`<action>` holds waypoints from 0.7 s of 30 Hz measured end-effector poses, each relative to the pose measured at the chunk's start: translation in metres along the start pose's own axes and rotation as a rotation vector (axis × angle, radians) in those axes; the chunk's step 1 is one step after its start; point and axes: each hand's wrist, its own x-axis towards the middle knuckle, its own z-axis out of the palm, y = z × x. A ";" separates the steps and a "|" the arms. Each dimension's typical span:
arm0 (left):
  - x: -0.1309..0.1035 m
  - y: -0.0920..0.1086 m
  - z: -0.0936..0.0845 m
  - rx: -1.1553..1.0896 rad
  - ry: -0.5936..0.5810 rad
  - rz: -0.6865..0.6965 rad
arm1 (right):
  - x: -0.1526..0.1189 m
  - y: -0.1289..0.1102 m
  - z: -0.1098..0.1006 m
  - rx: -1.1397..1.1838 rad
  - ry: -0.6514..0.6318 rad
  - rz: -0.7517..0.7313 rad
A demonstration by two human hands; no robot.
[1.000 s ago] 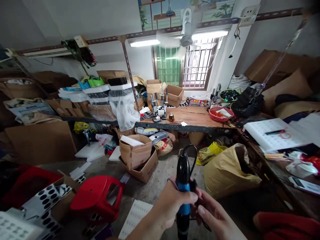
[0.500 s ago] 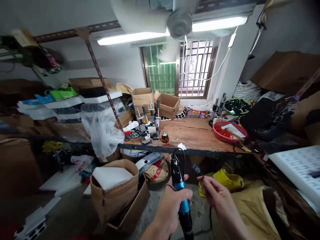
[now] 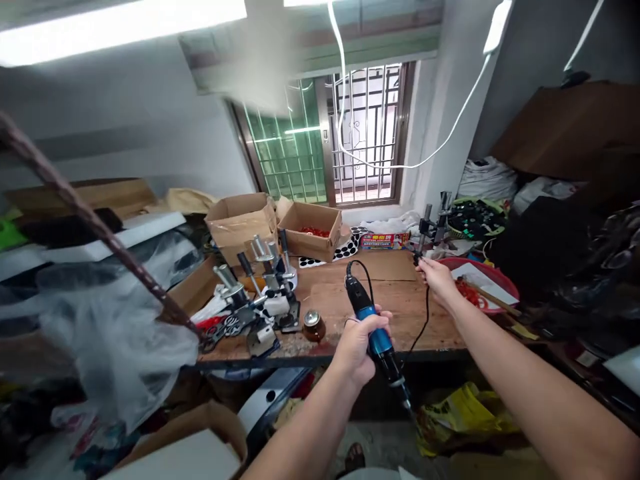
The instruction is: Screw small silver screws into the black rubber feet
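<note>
My left hand (image 3: 361, 343) is wrapped round a blue and black electric screwdriver (image 3: 381, 340). Its bit end slants down to the right, past the bench edge, and a black cord loops from its top. Out over the bench to the right, my right hand (image 3: 436, 279) pinches a small dark plug (image 3: 418, 259) by its end. A black cord (image 3: 425, 320) hangs below those fingers. Left of the screwdriver stands a brown glass jar (image 3: 313, 325) with a metal lid. Just beyond my right hand is a metal hand press (image 3: 434, 223).
On the wooden bench (image 3: 345, 287), more hand presses (image 3: 273, 287) stand at left, before open cardboard boxes (image 3: 313, 227). A red basin (image 3: 505, 283) with red parts sits at right. A slotted metal post (image 3: 100, 227) crosses the left side. Under the bench lies a yellow bag (image 3: 460, 420).
My view has moved closer to the bench. My right hand has reached forward over it with the plug. The screwdriver, still in my left hand, has risen and tilted more.
</note>
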 end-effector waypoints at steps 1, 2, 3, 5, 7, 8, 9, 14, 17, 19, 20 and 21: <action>0.023 0.006 0.003 0.022 -0.013 -0.005 | 0.021 -0.004 0.007 -0.019 0.002 0.019; 0.045 0.011 0.007 0.045 -0.026 -0.005 | 0.037 -0.008 0.013 -0.035 -0.002 0.036; 0.066 0.016 0.010 0.063 -0.036 0.000 | 0.046 -0.011 0.019 -0.044 -0.016 0.048; 0.107 0.022 0.015 0.087 -0.035 0.021 | 0.044 -0.013 0.026 -0.040 -0.101 0.057; 0.143 0.022 0.020 0.102 -0.010 0.050 | 0.024 -0.009 0.032 -0.010 -0.260 0.089; 0.159 0.020 0.023 0.112 0.003 0.061 | 0.012 -0.005 0.034 0.010 -0.354 0.129; 0.173 0.017 0.025 0.126 0.010 0.068 | 0.002 0.001 0.036 0.043 -0.456 0.171; 0.220 0.000 0.029 0.209 -0.044 0.027 | 0.001 0.039 0.031 0.225 -0.457 0.315; 0.239 -0.001 0.027 0.243 -0.053 -0.015 | 0.030 0.051 0.016 0.245 -0.434 0.386; 0.251 0.004 0.023 0.283 -0.006 -0.029 | 0.047 0.053 0.004 0.267 -0.454 0.423; 0.257 0.007 0.021 0.310 0.032 -0.026 | 0.054 0.052 -0.001 0.279 -0.468 0.437; 0.262 0.011 0.018 0.339 0.075 -0.016 | 0.060 0.052 -0.006 0.290 -0.484 0.448</action>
